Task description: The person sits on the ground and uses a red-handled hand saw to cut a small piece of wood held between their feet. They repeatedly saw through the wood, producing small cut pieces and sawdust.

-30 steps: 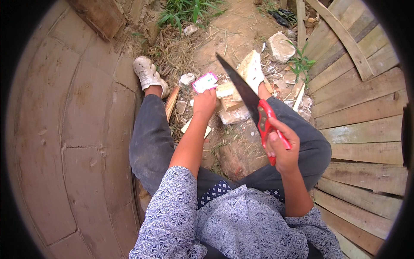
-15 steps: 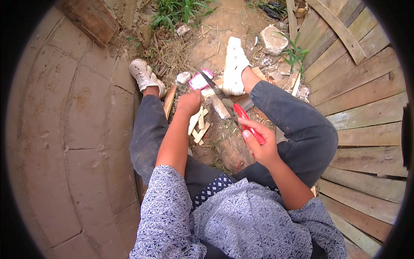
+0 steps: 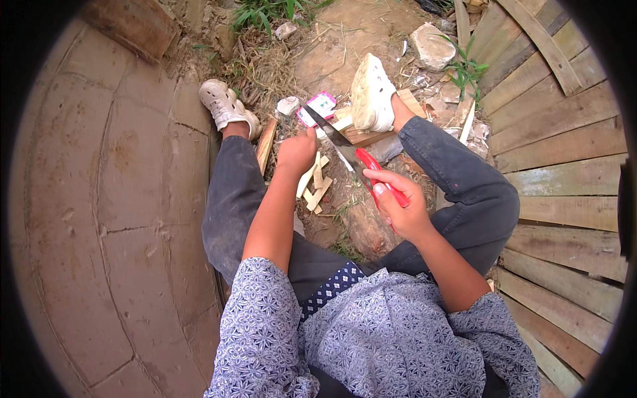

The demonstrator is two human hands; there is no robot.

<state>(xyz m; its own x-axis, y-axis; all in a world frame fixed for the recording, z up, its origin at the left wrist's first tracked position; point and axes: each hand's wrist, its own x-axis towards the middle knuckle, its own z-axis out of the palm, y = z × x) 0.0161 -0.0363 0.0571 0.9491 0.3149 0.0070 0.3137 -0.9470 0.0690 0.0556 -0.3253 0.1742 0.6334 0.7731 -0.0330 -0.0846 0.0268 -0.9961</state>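
Note:
My right hand (image 3: 406,205) is wrapped around the red handle of a handsaw (image 3: 337,137). Its dark, tapering blade points up and to the left, away from me. Beside the blade, my left hand (image 3: 296,152) is closed in a fist. Whatever it may hold is hidden from this angle. Past the saw's tip lies a white packet with a pink edge (image 3: 323,105). A piece of wood (image 3: 365,138) rests by my right shoe (image 3: 373,93), partly covered by it. Several short pale wood strips (image 3: 318,188) lie in a loose pile below my left hand.
A grey-brown block wall (image 3: 133,199) runs along my left. On my right stands a fence of wooden planks (image 3: 564,169). A large stone (image 3: 434,46), rubble and grass (image 3: 262,13) lie ahead on bare soil. My left shoe (image 3: 225,106) is near the wall.
The saw and my right hand have shifted slightly up and left relative to my left hand. My right shoe has tilted a little. The whole view has moved slightly.

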